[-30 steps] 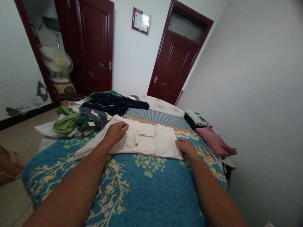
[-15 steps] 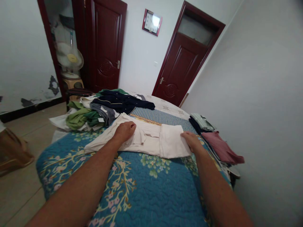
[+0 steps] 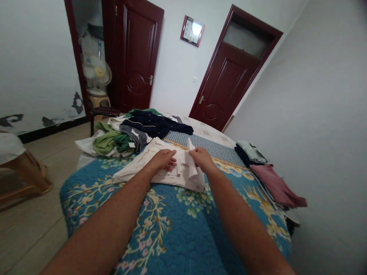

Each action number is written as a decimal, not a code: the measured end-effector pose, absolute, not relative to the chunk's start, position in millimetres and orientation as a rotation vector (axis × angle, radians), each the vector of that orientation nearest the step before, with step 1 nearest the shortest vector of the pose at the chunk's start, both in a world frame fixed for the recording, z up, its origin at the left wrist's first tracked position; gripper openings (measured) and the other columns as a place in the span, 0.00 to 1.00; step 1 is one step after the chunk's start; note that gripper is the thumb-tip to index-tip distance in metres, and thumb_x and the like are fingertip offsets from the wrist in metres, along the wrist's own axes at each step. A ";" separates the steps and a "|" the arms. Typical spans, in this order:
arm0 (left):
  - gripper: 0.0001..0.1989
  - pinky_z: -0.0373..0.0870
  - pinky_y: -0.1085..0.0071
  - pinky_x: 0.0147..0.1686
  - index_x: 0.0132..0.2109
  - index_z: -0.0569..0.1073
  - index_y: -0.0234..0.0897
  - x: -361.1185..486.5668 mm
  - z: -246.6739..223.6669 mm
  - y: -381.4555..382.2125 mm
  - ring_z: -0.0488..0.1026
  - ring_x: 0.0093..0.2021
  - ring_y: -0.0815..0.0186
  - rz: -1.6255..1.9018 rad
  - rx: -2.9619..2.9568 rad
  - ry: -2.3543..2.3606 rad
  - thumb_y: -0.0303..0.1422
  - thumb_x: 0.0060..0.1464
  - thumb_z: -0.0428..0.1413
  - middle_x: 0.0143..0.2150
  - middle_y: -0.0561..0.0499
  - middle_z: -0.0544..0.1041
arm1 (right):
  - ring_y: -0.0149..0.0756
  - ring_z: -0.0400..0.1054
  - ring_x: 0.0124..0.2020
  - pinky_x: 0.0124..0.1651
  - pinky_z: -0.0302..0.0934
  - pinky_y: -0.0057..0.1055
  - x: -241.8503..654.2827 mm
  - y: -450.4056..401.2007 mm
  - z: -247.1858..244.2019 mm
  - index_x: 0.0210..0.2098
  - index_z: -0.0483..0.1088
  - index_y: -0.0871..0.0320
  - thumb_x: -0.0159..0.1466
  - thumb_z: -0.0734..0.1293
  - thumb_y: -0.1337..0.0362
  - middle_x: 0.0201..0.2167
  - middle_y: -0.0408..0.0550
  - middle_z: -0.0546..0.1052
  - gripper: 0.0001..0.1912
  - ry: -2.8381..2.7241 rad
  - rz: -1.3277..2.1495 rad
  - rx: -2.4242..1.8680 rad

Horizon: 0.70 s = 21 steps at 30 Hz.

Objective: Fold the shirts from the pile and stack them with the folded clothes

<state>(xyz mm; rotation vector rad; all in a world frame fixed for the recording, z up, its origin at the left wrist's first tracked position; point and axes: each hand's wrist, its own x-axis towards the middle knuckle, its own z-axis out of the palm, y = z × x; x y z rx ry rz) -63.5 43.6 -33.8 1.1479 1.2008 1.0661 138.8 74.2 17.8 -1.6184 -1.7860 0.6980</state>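
Observation:
A white garment (image 3: 137, 164) lies across the blue floral bedspread (image 3: 183, 233), its right end raised and folded over toward the left. My right hand (image 3: 200, 157) pinches the upper edge of that raised flap. Over the middle of the cloth is my left hand (image 3: 164, 160), its fingers apart and a little curled, with nothing held in them. Whether its lower fingers touch the cloth is hard to tell.
Behind to the left is a loose heap of clothes (image 3: 106, 142) with a dark navy garment (image 3: 155, 123). Folded clothes (image 3: 275, 183) are stacked at the bed's right edge. A stool (image 3: 28, 172) stands on the floor at left.
My right hand has moved left, carrying the garment's right end over toward the middle. The fingers of my left hand have opened. The view has shifted slightly.

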 end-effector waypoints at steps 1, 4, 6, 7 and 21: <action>0.23 0.79 0.67 0.32 0.51 0.72 0.35 -62.0 -34.8 43.1 0.83 0.38 0.59 1.038 1.122 1.185 0.52 0.64 0.57 0.49 0.36 0.82 | 0.33 0.69 0.25 0.27 0.57 0.25 131.3 72.3 11.3 0.30 0.69 0.57 0.61 0.66 0.60 0.22 0.41 0.72 0.07 -1.766 0.790 -1.593; 0.28 0.78 0.67 0.32 0.62 0.69 0.35 -57.8 -37.3 42.0 0.80 0.34 0.62 0.980 1.097 1.186 0.48 0.64 0.60 0.45 0.40 0.81 | 0.35 0.73 0.25 0.28 0.63 0.27 126.5 67.2 -3.5 0.33 0.67 0.56 0.64 0.63 0.59 0.26 0.42 0.74 0.07 -1.684 0.978 -1.518; 0.37 0.77 0.69 0.32 0.71 0.61 0.35 -55.3 -39.5 41.8 0.79 0.33 0.64 0.975 1.120 1.215 0.39 0.61 0.63 0.42 0.43 0.81 | 0.36 0.74 0.28 0.31 0.66 0.28 137.4 65.8 -8.5 0.33 0.68 0.55 0.65 0.61 0.60 0.28 0.43 0.75 0.08 -1.696 0.845 -1.524; 0.42 0.77 0.70 0.31 0.74 0.57 0.35 -53.9 -41.2 42.0 0.78 0.33 0.64 0.976 1.151 1.225 0.34 0.58 0.64 0.42 0.45 0.81 | 0.36 0.75 0.30 0.34 0.68 0.30 145.6 65.4 -10.4 0.32 0.68 0.55 0.66 0.60 0.60 0.29 0.45 0.75 0.09 -1.731 0.699 -1.533; 0.29 0.74 0.67 0.49 0.71 0.69 0.35 -37.4 -52.9 51.9 0.80 0.46 0.60 1.059 1.603 1.702 0.30 0.64 0.56 0.50 0.42 0.83 | 0.53 0.53 0.75 0.76 0.47 0.52 171.8 28.4 -85.1 0.65 0.72 0.66 0.74 0.58 0.60 0.69 0.60 0.70 0.26 -2.210 -0.079 -1.355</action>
